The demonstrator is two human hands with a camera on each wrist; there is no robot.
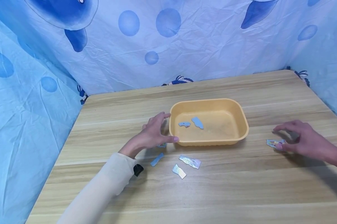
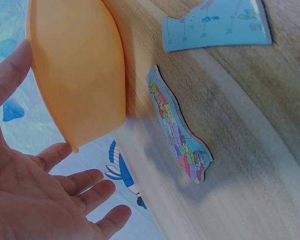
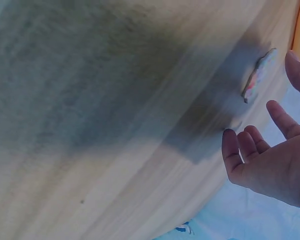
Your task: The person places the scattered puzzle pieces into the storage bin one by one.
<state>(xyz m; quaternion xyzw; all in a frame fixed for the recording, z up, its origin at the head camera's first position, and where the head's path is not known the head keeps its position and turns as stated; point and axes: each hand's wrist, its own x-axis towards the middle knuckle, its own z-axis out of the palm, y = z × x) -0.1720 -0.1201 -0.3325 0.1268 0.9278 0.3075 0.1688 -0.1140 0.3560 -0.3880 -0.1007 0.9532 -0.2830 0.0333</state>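
My left hand [image 1: 154, 132] is at the left end of a yellow-orange plastic tray [image 1: 210, 143], fingers spread, thumb and forefinger touching its rim. Two blue-grey puzzle pieces [image 1: 197, 123] lie inside. Beneath that hand, a map-printed puzzle piece [image 2: 177, 130] is on the table, mostly hidden in the head view. Far to the right, my right hand [image 1: 306, 140] hovers with thumb and fingers apart over another colourful puzzle piece [image 1: 271, 143]. In the right wrist view a gap shows between the fingers and this piece [image 3: 259, 75].
On the wooden table [image 1: 227, 193], in front of the tray, lie a narrow blue piece [image 1: 157, 159] and two shiny pale pieces [image 1: 190, 161]. A blue cloth [image 1: 157, 71] with printed bubbles and sea animals hangs behind and beside the table.
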